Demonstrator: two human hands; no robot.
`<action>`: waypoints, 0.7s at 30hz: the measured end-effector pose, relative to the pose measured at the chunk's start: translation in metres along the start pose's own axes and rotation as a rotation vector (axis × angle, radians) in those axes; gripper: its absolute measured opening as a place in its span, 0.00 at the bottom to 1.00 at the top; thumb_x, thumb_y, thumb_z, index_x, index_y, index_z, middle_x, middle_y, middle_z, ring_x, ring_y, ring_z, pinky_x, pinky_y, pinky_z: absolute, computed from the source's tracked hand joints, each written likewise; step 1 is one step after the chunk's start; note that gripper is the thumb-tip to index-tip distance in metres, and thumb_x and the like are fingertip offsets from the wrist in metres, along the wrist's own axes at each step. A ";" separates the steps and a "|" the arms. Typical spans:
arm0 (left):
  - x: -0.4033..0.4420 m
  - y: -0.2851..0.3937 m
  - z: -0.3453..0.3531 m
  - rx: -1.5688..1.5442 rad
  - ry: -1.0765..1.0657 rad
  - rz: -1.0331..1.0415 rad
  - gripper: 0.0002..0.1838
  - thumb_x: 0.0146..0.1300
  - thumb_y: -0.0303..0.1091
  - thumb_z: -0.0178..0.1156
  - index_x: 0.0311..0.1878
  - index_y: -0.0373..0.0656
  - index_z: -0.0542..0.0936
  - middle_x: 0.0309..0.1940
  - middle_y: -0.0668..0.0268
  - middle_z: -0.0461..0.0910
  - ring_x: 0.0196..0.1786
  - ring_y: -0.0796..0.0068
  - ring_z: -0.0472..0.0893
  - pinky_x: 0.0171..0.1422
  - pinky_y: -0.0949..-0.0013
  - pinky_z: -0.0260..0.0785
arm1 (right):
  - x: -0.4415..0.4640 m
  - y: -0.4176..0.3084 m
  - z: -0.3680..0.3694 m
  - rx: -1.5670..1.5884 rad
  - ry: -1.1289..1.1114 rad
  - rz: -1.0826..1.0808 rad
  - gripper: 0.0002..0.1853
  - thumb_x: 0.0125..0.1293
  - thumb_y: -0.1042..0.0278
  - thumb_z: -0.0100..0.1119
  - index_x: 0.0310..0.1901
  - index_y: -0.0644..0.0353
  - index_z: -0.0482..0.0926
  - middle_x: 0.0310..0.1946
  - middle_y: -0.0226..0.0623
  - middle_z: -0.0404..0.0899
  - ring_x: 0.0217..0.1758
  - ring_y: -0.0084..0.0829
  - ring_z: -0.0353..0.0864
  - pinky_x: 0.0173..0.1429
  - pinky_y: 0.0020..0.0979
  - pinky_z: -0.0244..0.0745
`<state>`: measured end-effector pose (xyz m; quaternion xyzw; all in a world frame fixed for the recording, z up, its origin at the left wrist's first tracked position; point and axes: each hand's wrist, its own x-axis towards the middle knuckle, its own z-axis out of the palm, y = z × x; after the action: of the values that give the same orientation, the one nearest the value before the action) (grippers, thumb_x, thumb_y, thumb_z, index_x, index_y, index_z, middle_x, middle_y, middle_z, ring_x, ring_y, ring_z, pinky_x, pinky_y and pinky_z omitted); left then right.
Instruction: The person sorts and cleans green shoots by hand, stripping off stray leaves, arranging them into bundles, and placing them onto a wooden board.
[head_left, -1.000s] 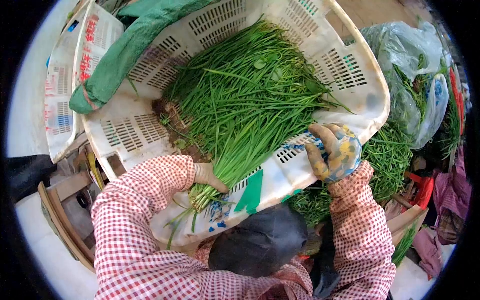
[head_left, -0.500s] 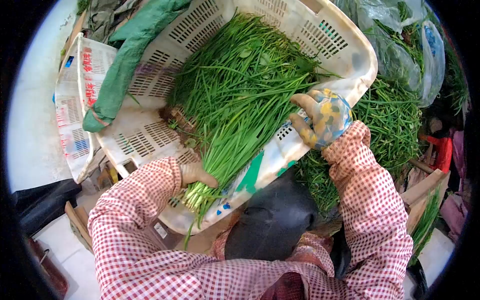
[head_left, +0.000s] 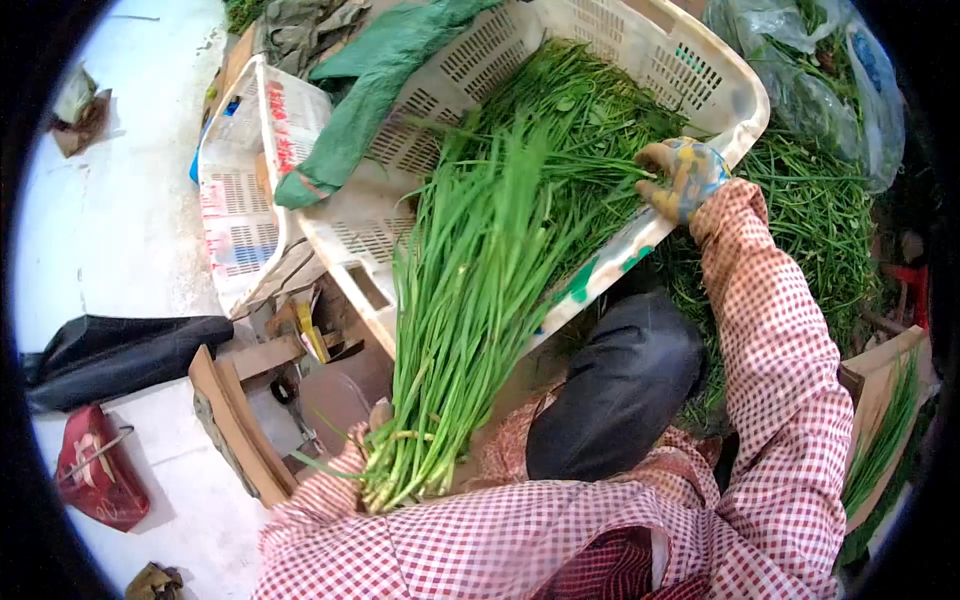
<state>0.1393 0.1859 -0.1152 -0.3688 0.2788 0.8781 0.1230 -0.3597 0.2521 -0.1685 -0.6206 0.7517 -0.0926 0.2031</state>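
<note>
A long bunch of green chives (head_left: 460,290) hangs over the near rim of the white plastic crate (head_left: 385,335), its pale root ends close to my body. My left hand (head_left: 380,416) is closed around the bunch near the roots, mostly hidden behind the stalks and a sleeve. Over the crate's right rim, my right hand (head_left: 685,178) wears a yellow-and-blue patterned glove. Its fingers are curled together on the tips of a few chive blades. More loose greens (head_left: 590,100) lie inside the crate.
A green cloth roll (head_left: 375,105) drapes over the crate's left side, beside another white crate (head_left: 235,190). Loose greens (head_left: 800,220) and clear plastic bags (head_left: 800,90) lie at right. Wooden boards (head_left: 240,420), a red bag (head_left: 100,468) and black material (head_left: 130,355) are at left.
My left hand has drawn the chive bunch out toward my body, past the crate's near rim. My right hand's fingers have closed from a looser spread. The view has shifted left.
</note>
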 end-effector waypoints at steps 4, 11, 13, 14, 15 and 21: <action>-0.029 -0.036 0.012 -0.110 -0.013 0.120 0.45 0.44 0.35 0.73 0.66 0.38 0.64 0.57 0.57 0.74 0.57 0.62 0.73 0.63 0.61 0.64 | -0.005 -0.017 -0.002 1.177 0.223 0.248 0.14 0.60 0.63 0.60 0.45 0.60 0.77 0.38 0.28 0.77 0.43 0.25 0.75 0.49 0.29 0.70; -0.029 -0.032 0.036 -0.095 -0.159 0.280 0.45 0.43 0.34 0.72 0.67 0.37 0.63 0.57 0.57 0.74 0.57 0.62 0.74 0.62 0.61 0.65 | -0.128 -0.130 -0.040 1.471 -0.601 0.156 0.36 0.60 0.47 0.62 0.62 0.66 0.64 0.49 0.45 0.76 0.53 0.39 0.77 0.51 0.35 0.77; -0.016 -0.016 0.049 -0.038 -0.221 0.303 0.46 0.42 0.34 0.72 0.67 0.37 0.63 0.56 0.57 0.74 0.56 0.62 0.74 0.61 0.60 0.66 | -0.146 -0.147 -0.023 1.540 -0.628 0.121 0.46 0.57 0.43 0.64 0.67 0.66 0.56 0.58 0.49 0.69 0.61 0.44 0.71 0.57 0.41 0.74; -0.008 -0.005 0.057 -0.005 -0.255 0.313 0.46 0.42 0.34 0.72 0.67 0.37 0.63 0.56 0.57 0.74 0.56 0.61 0.75 0.61 0.60 0.66 | -0.150 -0.151 -0.008 1.586 -0.586 0.106 0.49 0.55 0.42 0.65 0.69 0.66 0.53 0.62 0.48 0.65 0.64 0.45 0.68 0.59 0.43 0.72; 0.002 0.006 0.067 0.031 -0.294 0.318 0.46 0.42 0.34 0.72 0.67 0.37 0.63 0.56 0.56 0.74 0.56 0.61 0.75 0.61 0.60 0.66 | -0.155 -0.151 0.003 1.597 -0.421 -0.043 0.51 0.54 0.40 0.66 0.70 0.64 0.52 0.66 0.44 0.60 0.67 0.44 0.63 0.63 0.46 0.68; 0.074 0.074 0.189 0.588 -0.356 0.478 0.42 0.40 0.34 0.73 0.62 0.36 0.68 0.53 0.62 0.76 0.49 0.68 0.77 0.56 0.65 0.69 | -0.195 -0.109 0.016 2.370 0.451 -0.399 0.41 0.58 0.44 0.62 0.66 0.61 0.59 0.62 0.46 0.66 0.62 0.44 0.70 0.62 0.47 0.70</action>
<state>-0.0532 0.2355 -0.0309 -0.0851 0.5696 0.8152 0.0620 -0.2269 0.4199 -0.1037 -0.1260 0.1123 -0.8551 0.4902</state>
